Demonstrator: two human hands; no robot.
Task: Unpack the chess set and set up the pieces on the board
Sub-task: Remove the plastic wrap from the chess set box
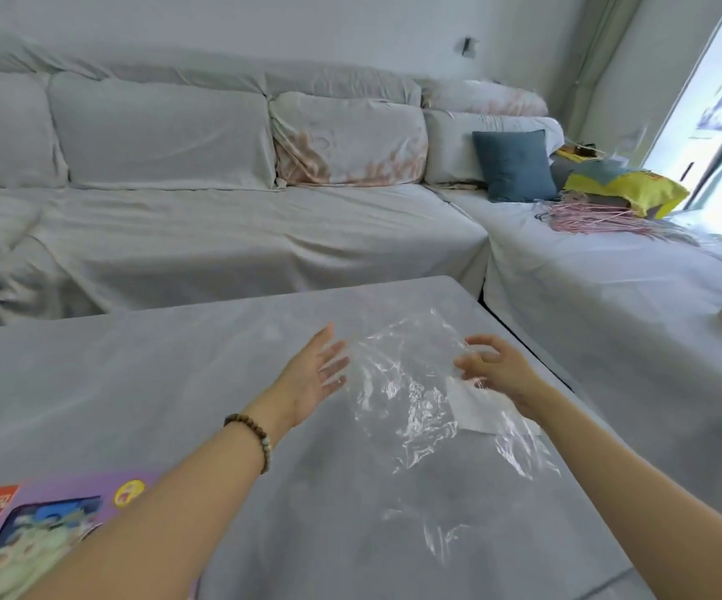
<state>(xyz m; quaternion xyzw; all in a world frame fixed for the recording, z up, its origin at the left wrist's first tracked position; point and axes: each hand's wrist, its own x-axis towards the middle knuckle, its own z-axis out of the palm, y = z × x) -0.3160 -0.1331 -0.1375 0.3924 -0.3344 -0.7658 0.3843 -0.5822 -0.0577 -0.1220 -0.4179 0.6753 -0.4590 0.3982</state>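
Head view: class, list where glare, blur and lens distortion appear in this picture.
Head view: daylight from the bright opening at right is blown out; bright glints streak the clear plastic film; the sofa backrest bows from the wide lens; the purple box at lower left is soft.

Reaches forward with both bare arms, forearms rising from the lower corners and converging. Holds left hand (pixel 314 374) flat and relaxed, palm turned inward to the right, digits straight and slightly spread, thumb uppermost. Holds right hand (pixel 495 368) opposite and near it, fingers (pixel 487 339) loosely curled toward the left, thumb apart from them. Cannot tell whether gripping anything.
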